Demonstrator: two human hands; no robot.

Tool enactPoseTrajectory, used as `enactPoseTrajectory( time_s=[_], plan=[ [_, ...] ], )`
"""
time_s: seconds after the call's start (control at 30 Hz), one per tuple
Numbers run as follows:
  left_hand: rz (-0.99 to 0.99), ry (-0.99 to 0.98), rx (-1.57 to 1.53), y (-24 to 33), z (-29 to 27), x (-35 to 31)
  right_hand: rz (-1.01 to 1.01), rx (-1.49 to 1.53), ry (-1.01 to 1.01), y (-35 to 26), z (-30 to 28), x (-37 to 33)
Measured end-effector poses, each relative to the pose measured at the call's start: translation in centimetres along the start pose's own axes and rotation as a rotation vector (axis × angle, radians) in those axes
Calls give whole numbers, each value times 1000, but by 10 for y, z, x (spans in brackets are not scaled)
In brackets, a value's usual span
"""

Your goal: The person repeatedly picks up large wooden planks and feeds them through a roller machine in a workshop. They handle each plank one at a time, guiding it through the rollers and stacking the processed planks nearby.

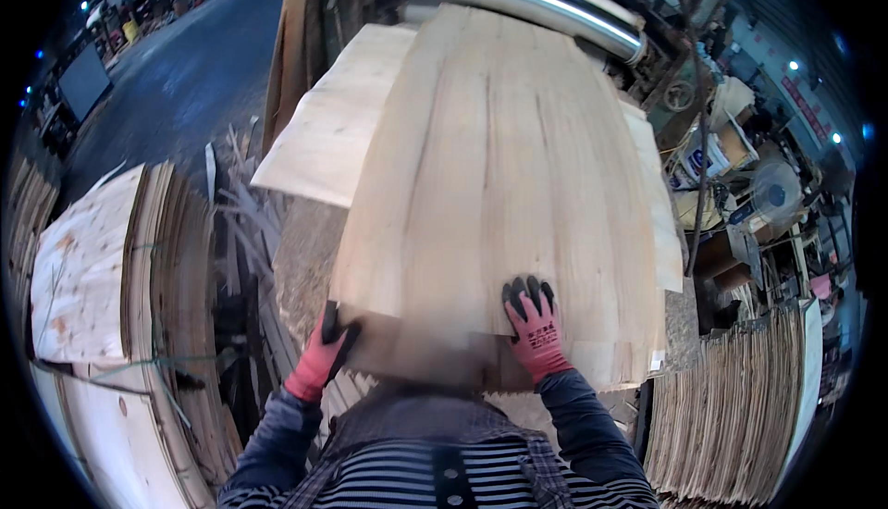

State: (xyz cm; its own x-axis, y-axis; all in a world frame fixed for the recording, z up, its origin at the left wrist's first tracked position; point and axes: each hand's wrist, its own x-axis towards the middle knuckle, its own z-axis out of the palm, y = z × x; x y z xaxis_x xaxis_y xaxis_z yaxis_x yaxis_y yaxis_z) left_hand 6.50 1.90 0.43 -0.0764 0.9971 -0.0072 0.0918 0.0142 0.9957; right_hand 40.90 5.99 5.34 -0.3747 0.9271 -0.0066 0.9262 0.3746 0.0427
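A broad, pale wood veneer sheet [499, 157] with darker grain streaks lies in front of me on other sheets, running away to a metal roller. My right hand [534, 328], in a pink glove with black fingertips, rests flat near its front edge, fingers slightly spread. At the near left corner is my left hand [324, 352], gloved alike, its thumb and fingers apart beside the edge. Between my hands the front part of the wood is blurred. A whiter veneer sheet [342, 116] sticks out from under the left side.
The shiny roller [527, 5] spans the far end. Upright veneer stacks stand at the left [166, 268] and right [731, 407]. Wood scraps [250, 213] litter the floor to the left. A fan [775, 190] and clutter crowd the right side.
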Motion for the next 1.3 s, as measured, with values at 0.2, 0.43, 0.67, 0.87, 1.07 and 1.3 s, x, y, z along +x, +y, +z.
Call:
enactPoseTrajectory(
  time_s=[0.2, 0.43, 0.67, 0.87, 1.07, 1.3],
  plan=[
    [78, -44, 118, -4, -2, 4, 71, 71, 174, 38, -21, 64],
    [-112, 43, -18, -9, 7, 5, 101, -44, 41, 55, 15, 115],
    [-163, 114, 61, -1, 9, 0, 50, 208, 203, 70, -11, 155],
    [-200, 84, 141, 13, 14, 7, 252, 60, 307, 129, 4, 257],
    [-127, 75, -18, -3, 6, 2, 18, 131, 267, 60, -42, 206],
    [-524, -170, -574, 83, -10, 12, -174, 237, -138, 5, 12, -38]
  ],
)
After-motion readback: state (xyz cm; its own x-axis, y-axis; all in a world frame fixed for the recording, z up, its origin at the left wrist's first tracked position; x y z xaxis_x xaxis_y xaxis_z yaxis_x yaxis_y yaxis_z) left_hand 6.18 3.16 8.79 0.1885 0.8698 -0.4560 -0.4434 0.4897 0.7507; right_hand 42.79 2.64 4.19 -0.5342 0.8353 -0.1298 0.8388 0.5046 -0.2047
